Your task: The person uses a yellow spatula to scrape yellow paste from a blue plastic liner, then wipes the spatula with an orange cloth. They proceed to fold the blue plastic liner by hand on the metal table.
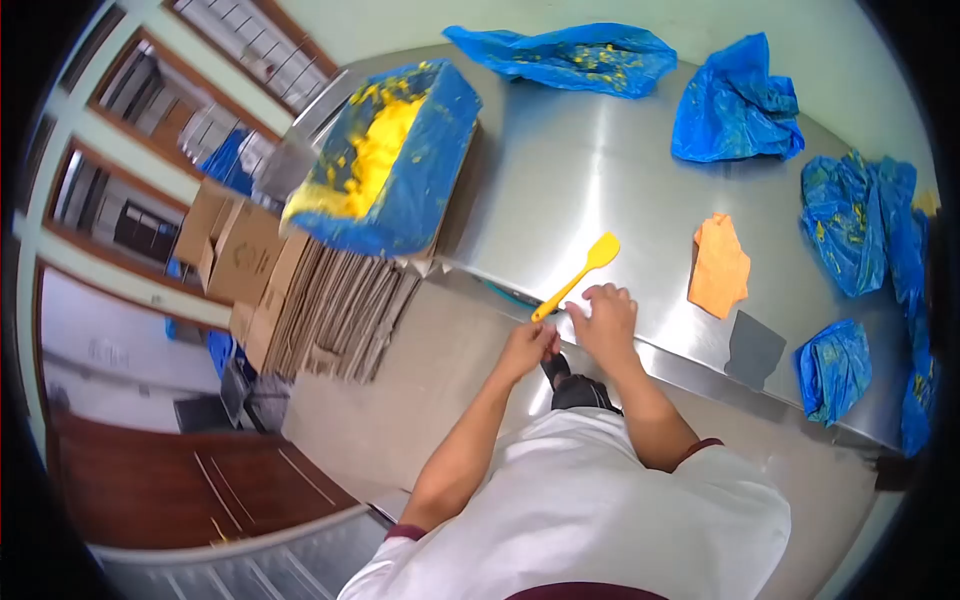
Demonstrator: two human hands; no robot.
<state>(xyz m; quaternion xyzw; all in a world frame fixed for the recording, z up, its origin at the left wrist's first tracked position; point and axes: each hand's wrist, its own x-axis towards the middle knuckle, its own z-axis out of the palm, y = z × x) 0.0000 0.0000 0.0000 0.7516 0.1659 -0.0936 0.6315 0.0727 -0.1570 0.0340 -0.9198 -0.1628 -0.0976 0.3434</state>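
Yellow spatula [573,283] lies just ahead of the fingers of both hands; long axis slanted, blade end away from the fingers and toward the right, handle end back toward the left fingers; handle tip looks to poke past the near edge of the metal table [560,180]; right hand [607,322] sits just right of the handle, thumb and fingertips beside its lower half; left hand [525,350] is just below the handle tip, so the left is nearer the end, the right nearer the shaft; contact with either hand: can't tell; right fingers bent, thumb set apart from them, nothing seen between; left fingers curled, thumb and forefinger close together, can't tell if pinching anything; orange cloth [718,265] well apart, right of the right fingers; blue-lined box [430,150] with yellow mash [385,145] farther off, ahead and left of the left fingers.
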